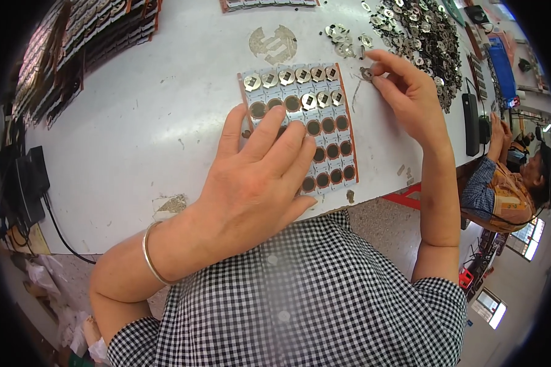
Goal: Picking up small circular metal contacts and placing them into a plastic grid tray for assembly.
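Observation:
A panel of joined small circuit boards [345,107] with an orange-brown edge lies on the white table before me. Round silver metal clips [286,77] cover its far row and the right half of the second row. Other positions show bare dark discs [332,151]. My left hand [251,177] rests palm down across the panel's left and near part, fingers spread, hiding several boards. Right of the panel, my right hand [407,92] pinches one silver metal clip [367,74] between thumb and fingertips, just above the table.
A large heap of silver and dark clips [419,43] spreads at the far right, with a few loose ones [343,40] beside it. Stacked panels [116,30] stand far left. Black power adapters [27,183] with cables sit at the left edge. A co-worker [502,183] is at right.

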Motion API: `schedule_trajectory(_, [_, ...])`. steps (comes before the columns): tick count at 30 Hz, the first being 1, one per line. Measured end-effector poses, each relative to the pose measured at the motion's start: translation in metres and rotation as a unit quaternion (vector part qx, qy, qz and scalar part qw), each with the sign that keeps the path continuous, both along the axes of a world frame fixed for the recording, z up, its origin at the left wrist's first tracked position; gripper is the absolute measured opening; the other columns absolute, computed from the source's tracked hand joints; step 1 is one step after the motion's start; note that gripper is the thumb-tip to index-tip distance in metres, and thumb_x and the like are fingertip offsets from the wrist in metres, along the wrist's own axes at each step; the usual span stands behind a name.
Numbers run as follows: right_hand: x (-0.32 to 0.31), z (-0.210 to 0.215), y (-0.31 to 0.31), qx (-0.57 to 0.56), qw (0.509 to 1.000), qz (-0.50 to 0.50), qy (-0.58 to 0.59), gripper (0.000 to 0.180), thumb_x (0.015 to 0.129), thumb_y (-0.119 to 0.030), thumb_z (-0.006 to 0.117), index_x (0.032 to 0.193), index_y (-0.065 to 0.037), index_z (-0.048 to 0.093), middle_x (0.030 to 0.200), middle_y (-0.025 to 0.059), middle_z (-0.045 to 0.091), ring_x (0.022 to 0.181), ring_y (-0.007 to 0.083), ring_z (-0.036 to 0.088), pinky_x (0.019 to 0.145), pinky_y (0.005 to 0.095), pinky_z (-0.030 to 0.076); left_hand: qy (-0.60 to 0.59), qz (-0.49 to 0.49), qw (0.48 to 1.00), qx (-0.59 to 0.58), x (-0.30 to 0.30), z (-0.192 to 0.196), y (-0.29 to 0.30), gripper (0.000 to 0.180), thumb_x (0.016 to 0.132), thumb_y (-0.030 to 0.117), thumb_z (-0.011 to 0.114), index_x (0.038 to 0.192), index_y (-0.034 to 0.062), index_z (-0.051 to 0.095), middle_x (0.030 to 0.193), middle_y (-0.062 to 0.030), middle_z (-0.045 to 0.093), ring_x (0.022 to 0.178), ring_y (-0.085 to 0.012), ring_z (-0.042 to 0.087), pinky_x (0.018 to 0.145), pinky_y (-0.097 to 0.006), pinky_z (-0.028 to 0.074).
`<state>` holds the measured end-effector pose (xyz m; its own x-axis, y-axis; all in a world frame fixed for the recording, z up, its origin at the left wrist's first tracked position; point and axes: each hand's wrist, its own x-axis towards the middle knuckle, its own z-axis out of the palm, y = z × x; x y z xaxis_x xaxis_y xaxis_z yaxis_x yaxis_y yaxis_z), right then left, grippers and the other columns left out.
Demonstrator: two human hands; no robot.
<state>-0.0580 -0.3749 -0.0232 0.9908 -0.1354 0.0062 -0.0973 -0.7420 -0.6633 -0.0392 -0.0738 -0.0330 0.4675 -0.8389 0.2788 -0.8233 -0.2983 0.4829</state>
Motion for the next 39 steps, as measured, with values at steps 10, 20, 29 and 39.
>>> schedule_trajectory(10, [0.012, 0.015, 0.0, -0.042, 0.996, 0.068, 0.025, 0.028, 0.096, -0.008, 0.07, 0.124, -0.004, 0.072, 0.095, -0.0033, 0.069, 0.083, 0.0047, 0.058, 0.073, 0.0211, 0.047, -0.001, 0.002, 1.0, 0.001, -0.001, 0.0, 0.001, 0.069, 0.07, 0.034, 0.086, 0.126, 0.0, 0.066, 0.133, -0.0172, 0.058, 0.133, -0.0389, 0.051, 0.113, -0.063, 0.034])
schedule_trajectory(20, [0.014, 0.011, 0.093, 0.282, 0.956, 0.018, 0.078, 0.011, 0.093, -0.003, 0.072, 0.104, -0.003, 0.069, 0.086, -0.004, 0.068, 0.069, 0.0009, 0.059, 0.059, 0.0176, 0.046, 0.001, 0.003, 1.0, -0.007, -0.004, -0.004, 0.003, 0.068, 0.069, 0.034, 0.086, 0.124, -0.0015, 0.067, 0.129, -0.0179, 0.058, 0.13, -0.0383, 0.052, 0.114, -0.061, 0.035])
schedule_trajectory(29, [0.012, 0.017, 0.099, 0.145, 0.986, 0.038, 0.073, 0.004, 0.092, -0.001, 0.069, 0.096, 0.0, 0.069, 0.074, -0.0068, 0.06, 0.063, -0.0015, 0.047, 0.055, 0.0189, 0.039, -0.008, 0.006, 1.0, -0.004, -0.006, -0.003, 0.003, 0.067, 0.065, 0.034, 0.087, 0.119, -0.002, 0.068, 0.125, -0.0181, 0.057, 0.127, -0.0373, 0.053, 0.112, -0.059, 0.039])
schedule_trajectory(39, [0.007, -0.001, 0.101, 0.005, 0.993, 0.088, -0.083, 0.009, 0.09, -0.002, 0.072, 0.098, 0.001, 0.073, 0.083, 0.0029, 0.066, 0.066, 0.0079, 0.057, 0.058, 0.024, 0.046, -0.016, 0.013, 1.0, -0.01, -0.008, -0.004, 0.003, 0.067, 0.065, 0.033, 0.087, 0.119, -0.0027, 0.069, 0.126, -0.0191, 0.059, 0.127, -0.0376, 0.054, 0.111, -0.058, 0.041])
